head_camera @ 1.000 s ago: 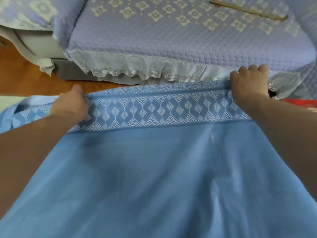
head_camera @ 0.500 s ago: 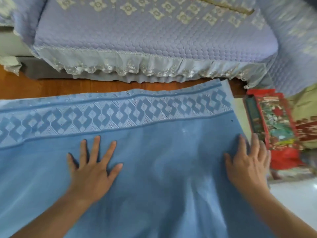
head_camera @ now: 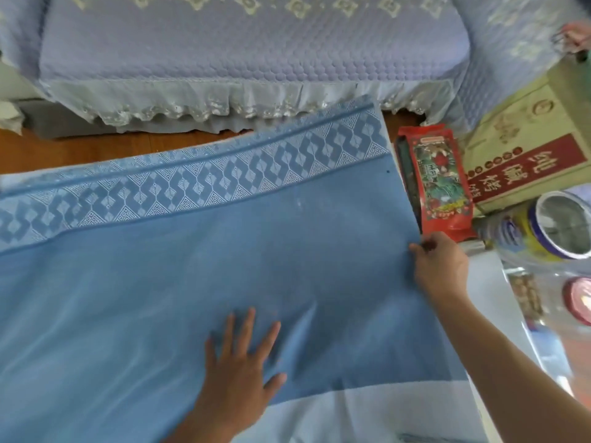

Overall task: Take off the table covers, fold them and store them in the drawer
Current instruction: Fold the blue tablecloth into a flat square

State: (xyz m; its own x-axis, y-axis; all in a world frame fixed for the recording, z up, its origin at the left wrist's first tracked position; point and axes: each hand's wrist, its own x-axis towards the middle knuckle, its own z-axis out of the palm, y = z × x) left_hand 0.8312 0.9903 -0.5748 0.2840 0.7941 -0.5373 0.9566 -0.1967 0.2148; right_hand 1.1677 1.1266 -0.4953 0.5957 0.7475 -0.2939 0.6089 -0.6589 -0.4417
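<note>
1. Head view, surface: I log a pale, glossy tabletop (head_camera: 499,314), bare along its right edge and near the lower middle of the picture, where a lighter blue-white layer shows under the cover.
2. Table cover (head_camera: 160,298): blue cloth spread flat over most of the tabletop, with a woven band of pale diamonds and key pattern along its far edge. Soft creases run through the plain part near the middle. Its far right corner lies just beside a red packet.
3. Left hand (head_camera: 238,375): I see it palm down on the plain blue cloth, fingers straight and spread, pressing the cover flat.
4. Right hand (head_camera: 439,266): at the right edge of the cover, its fingers curled and pinching the cloth edge; the forearm runs off to the lower right.
5. Red packet (head_camera: 439,180): printed foil pouch lying flat at the right of the cover, near the right hand.
6. Cardboard box (head_camera: 527,148): beige, with a red panel of printed characters, just right of the packet.
7. Tin (head_camera: 543,231): lying on its side, its round end ringed in blue, near the box.
8. Red round lid (head_camera: 579,300): at the right edge of the picture; I cannot tell what it belongs to.
9. Room: a sofa (head_camera: 249,43) under a quilted lilac throw with cream flower motifs and a lace frill stands beyond the table; wooden floor (head_camera: 80,148) shows between them.
</note>
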